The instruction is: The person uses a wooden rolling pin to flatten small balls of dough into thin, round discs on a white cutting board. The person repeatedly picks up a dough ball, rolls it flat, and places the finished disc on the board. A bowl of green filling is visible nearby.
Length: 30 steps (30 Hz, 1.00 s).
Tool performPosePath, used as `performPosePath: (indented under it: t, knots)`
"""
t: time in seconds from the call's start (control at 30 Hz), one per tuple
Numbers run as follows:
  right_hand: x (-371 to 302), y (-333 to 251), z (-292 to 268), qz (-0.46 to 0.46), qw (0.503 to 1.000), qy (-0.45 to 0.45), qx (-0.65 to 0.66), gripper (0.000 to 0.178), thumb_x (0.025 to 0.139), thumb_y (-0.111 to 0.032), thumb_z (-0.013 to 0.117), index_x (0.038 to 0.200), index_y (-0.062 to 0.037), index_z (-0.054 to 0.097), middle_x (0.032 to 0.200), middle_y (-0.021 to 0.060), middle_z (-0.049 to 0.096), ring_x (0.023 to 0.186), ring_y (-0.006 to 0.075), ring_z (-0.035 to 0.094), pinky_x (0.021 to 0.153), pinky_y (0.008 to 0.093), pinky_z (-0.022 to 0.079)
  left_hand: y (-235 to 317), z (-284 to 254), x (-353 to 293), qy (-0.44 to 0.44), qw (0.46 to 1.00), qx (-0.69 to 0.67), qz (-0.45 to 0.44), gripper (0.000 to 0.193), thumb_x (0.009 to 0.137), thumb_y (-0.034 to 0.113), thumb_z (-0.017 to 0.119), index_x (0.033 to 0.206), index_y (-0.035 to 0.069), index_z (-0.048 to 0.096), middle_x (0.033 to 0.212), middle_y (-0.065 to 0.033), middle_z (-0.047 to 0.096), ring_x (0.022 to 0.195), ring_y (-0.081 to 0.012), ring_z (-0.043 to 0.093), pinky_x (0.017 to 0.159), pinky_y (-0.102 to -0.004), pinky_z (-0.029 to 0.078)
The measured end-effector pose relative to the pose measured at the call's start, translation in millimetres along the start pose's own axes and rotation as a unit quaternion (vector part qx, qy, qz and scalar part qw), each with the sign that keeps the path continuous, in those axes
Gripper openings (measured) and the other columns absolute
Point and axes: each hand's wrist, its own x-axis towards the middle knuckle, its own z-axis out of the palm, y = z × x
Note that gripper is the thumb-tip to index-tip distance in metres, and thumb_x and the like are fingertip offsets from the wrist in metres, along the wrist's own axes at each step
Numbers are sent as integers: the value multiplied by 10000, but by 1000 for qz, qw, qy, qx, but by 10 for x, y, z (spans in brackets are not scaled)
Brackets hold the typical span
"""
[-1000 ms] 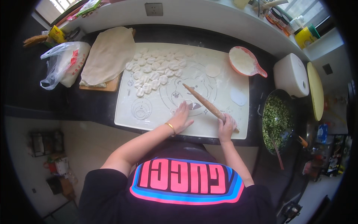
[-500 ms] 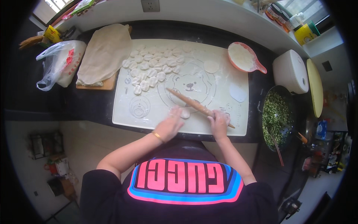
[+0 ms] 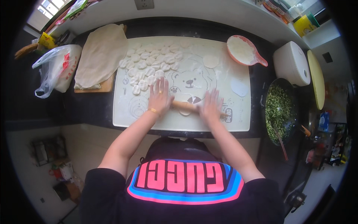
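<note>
A wooden rolling pin [image 3: 184,106] lies across a small round of dough [image 3: 185,112] near the front of the pale dough mat [image 3: 149,125]. My left hand [image 3: 160,99] rests on the pin's left end, palm down, fingers stretched forward and apart. On its right part lies my right hand [image 3: 211,109], also flat with fingers extended and slightly blurred. Part of the dough is hidden under the pin. Left of the mat's centre, several flattened dough pieces [image 3: 150,61] sit close together, the nearest beside my left fingertips. A thin rolled wrapper [image 3: 210,61] lies further back on the mat.
A large dough sheet [image 3: 100,56] covers a wooden board [image 3: 106,86] at left, beside a plastic bag [image 3: 66,71]. At right are a red bowl of flour [image 3: 242,50], a white scraper [image 3: 239,89], a white appliance [image 3: 291,63] and a pan of chopped greens [image 3: 278,108] with chopsticks [image 3: 280,143].
My left hand has left the dough and moved forward onto the pin's left end. The pin has come down over the dough, now more level. My right hand has opened flat on it.
</note>
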Motion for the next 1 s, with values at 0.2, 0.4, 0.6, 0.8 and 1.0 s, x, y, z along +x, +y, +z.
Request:
performPosePath:
  t: [0.2,0.4,0.6,0.8,1.0]
  knots:
    - [-121,18,98,-30,996,33,-71,839,798,-551,524,1405,-37,254,1486,227,89,1384,358,82,1062,595,59,-25,-25,-1,-5,1000,22,11,729,878,380,468,1424,10,158,1500,-185,84,1384,-345,88,1105,-498,74]
    - [-268,26,19,-66,997,45,-24,837,795,-561,521,1395,-31,277,1483,227,102,1381,360,94,1059,600,59,-125,100,-112,-10,999,-4,48,739,861,352,502,1422,10,164,1502,-186,71,1383,-344,100,1104,-495,96]
    - [-671,53,230,-121,990,76,2,513,715,-278,700,1128,-76,472,1434,172,264,1343,311,241,1051,570,135,15,-156,-232,25,984,-134,112,551,830,258,560,1300,18,401,1336,-203,387,1200,-361,399,989,-459,323]
    - [-655,116,-30,-154,985,71,-5,383,702,-200,707,1022,-104,521,1397,145,326,1318,271,303,1040,554,184,458,31,236,-174,950,-246,85,318,755,167,641,1052,77,571,1039,-159,566,926,-299,562,797,-373,454]
    - [-700,224,-13,-119,992,25,31,387,753,-226,666,1089,-94,524,1413,153,300,1339,282,261,1048,560,165,292,26,-444,26,994,-95,40,566,795,271,604,1297,84,421,1343,-200,372,1253,-359,330,1003,-467,298]
